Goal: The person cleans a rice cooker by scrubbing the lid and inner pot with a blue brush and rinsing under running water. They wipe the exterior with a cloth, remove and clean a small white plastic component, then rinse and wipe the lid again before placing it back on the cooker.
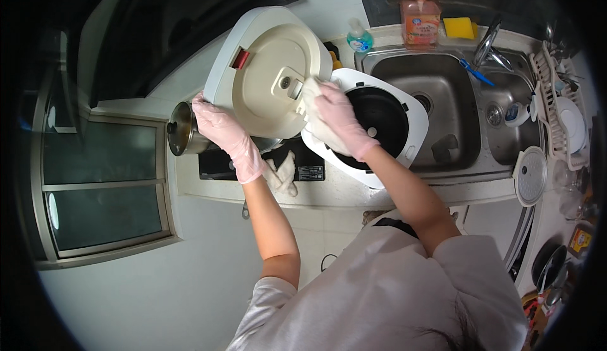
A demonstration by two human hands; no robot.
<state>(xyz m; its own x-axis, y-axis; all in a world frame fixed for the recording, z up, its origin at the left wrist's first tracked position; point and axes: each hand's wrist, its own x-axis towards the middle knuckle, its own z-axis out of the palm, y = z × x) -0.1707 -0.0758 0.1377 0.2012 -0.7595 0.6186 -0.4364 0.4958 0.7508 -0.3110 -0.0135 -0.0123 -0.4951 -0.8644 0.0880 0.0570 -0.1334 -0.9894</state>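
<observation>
A white rice cooker body (pixel 417 114) stands on the counter left of the sink, its dark inside showing. Its cream-lined lid (pixel 275 81) is raised, with a red part on the inner rim. My left hand (pixel 223 123), in a thin pink glove, grips the lower left edge of the lid. In my right hand (pixel 339 114), gloved alike, is a bunched white cloth (pixel 317 114), pressed at the lid's hinge side and hanging over the cooker's opening. Another crumpled cloth (pixel 284 173) lies at the front edge of the black cooktop (pixel 216 166).
A lidded metal pot (pixel 182 130) stands at the left. Behind the steel double sink (pixel 427 173) are soap bottles (pixel 421 24) and a yellow sponge (pixel 459 28). A blue brush (pixel 475 72) lies on the sink divider. At the right are a dish rack (pixel 545 90) and a round perforated plate (pixel 530 176).
</observation>
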